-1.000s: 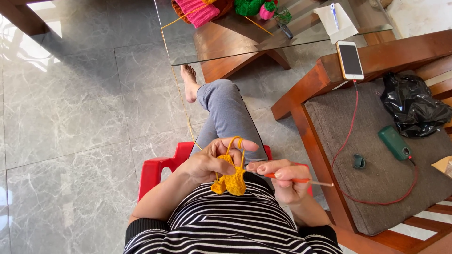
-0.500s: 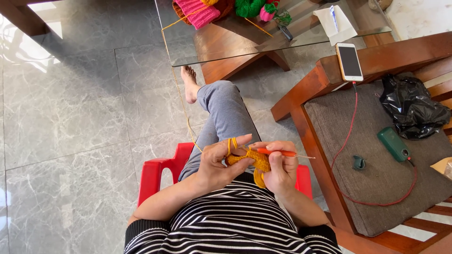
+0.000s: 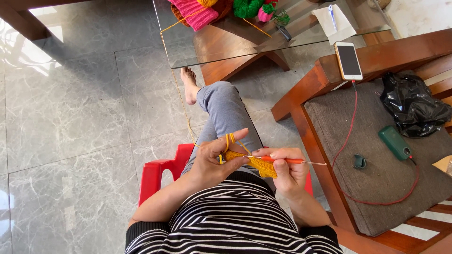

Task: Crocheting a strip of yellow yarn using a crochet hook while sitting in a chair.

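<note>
I see the orange crochet hook (image 3: pixel 287 161) lying almost level over the lap, its long axis across the body and its metal end pointing to the person's right, with the yellow crochet piece (image 3: pixel 258 164) on it. The right hand (image 3: pixel 288 170) closes around the hook's handle, and the left hand (image 3: pixel 214 162) pinches the piece, yellow yarn (image 3: pixel 230 139) looped over a finger. On the seat cushion (image 3: pixel 376 188) at the right lie a crumpled black plastic bag (image 3: pixel 414 106) and a small green box-shaped device (image 3: pixel 395 142).

Crochet in hand: mustard-yellow crochet piece (image 3: pixel 256 162), orange-handled crochet hook (image 3: pixel 282 160), yellow yarn strand (image 3: pixel 175 80).
Piece small, crumpled, over lap. Hook near-horizontal, handle against piece. Strand wraps one finger, runs up to glass table.
</note>
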